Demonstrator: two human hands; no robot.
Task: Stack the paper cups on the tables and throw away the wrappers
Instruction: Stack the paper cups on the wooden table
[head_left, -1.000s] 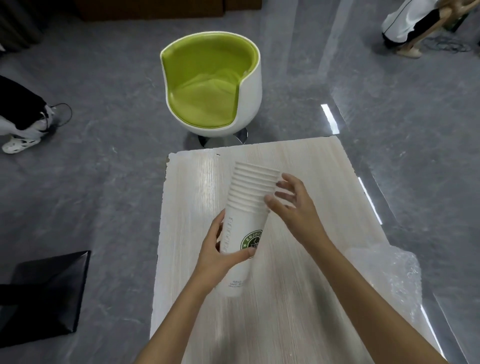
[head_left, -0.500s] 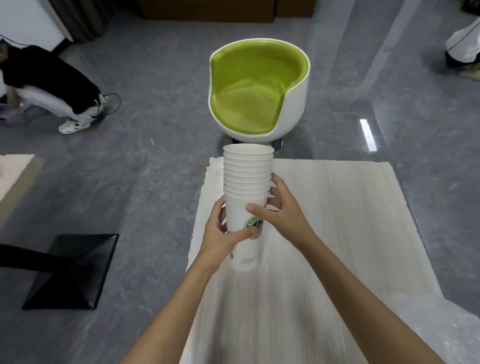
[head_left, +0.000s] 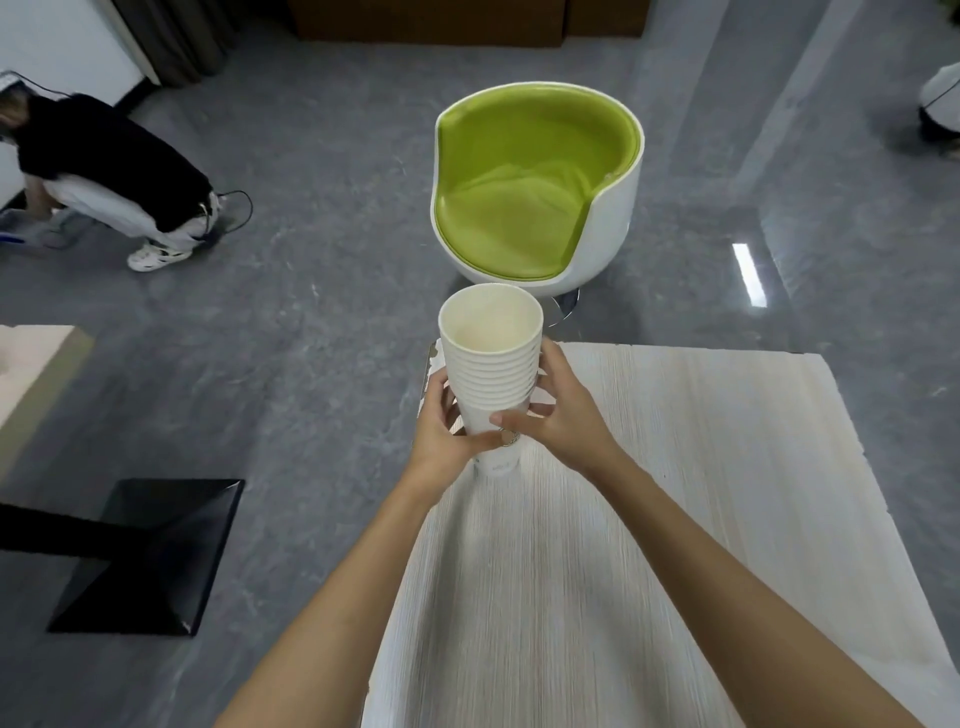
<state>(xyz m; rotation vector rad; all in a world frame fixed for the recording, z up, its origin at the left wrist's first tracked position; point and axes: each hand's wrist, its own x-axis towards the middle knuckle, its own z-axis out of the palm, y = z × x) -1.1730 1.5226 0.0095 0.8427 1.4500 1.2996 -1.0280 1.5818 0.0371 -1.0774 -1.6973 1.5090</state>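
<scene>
Both hands hold the stack of paper cups (head_left: 491, 364) between them. It stands up tall near the far left corner of the table (head_left: 701, 493), open mouth up. Left hand (head_left: 441, 431) wraps its left side, thumb in front. Right hand (head_left: 558, 415) wraps its right side, fingers curled round it. Both arms reach forward.

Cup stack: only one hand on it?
No, the left hand and the right hand both grip the cup stack from opposite sides.
</scene>
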